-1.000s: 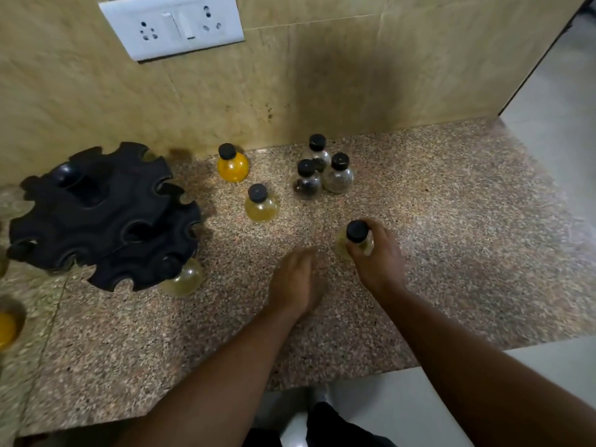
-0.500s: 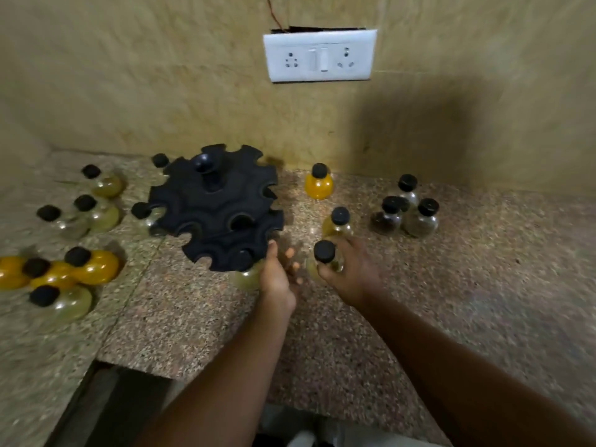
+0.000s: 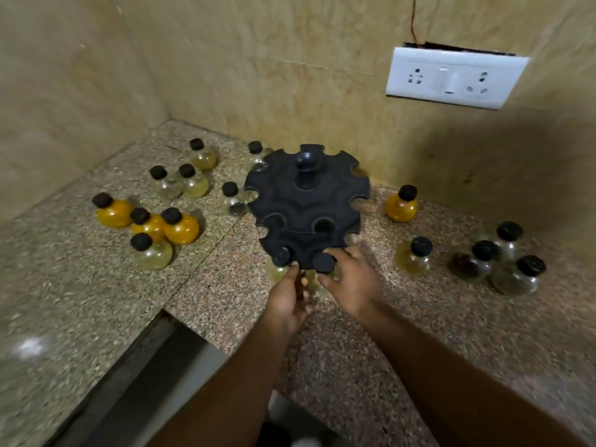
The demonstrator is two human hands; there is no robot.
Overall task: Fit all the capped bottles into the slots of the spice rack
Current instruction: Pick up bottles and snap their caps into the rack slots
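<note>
Since half a second ago the right hand [image 3: 351, 282] has carried its small round-bellied glass bottle with a black screw cap [image 3: 324, 262] from just off the rack up to the rack's near rim. The cap sits at an open-edged notch, and the fingers curl round the pale yellow belly below. Far left on the speckled brown granite counter [image 3: 96, 301], three glossy orange-filled bottles [image 3: 180, 225] cluster together, touching, with a pale yellow bottle [image 3: 151, 251] just in front. Behind them stand three clearer glass bottles [image 3: 193, 182], all black-capped. Nearer the centre, a clear bottle [image 3: 233, 200] stands just beside the rack's left edge, and another black cap [image 3: 256, 150] peeks out behind the rack. The matte black plastic spice rack [image 3: 306, 204] is a tiered, scalloped disc with a central knob, its rim cut into rounded notches. Its tiers cover most of the glass of the bottles at its near rim. One capped bottle [image 3: 280, 257] already sits in a near notch. The left hand [image 3: 287, 298] reaches up between the two caps, one fingertip touching the rim. Its other fingers are blurred and tucked under, so I cannot tell whether they hold anything. Right of the rack stand a lone orange bottle [image 3: 401, 204], a second yellowish bottle [image 3: 414, 258], then a tight group of three bottles [image 3: 519, 275], one holding dark spice. A white socket plate [image 3: 451, 79] sits on the beige tiled wall [image 3: 258, 59] above.
</note>
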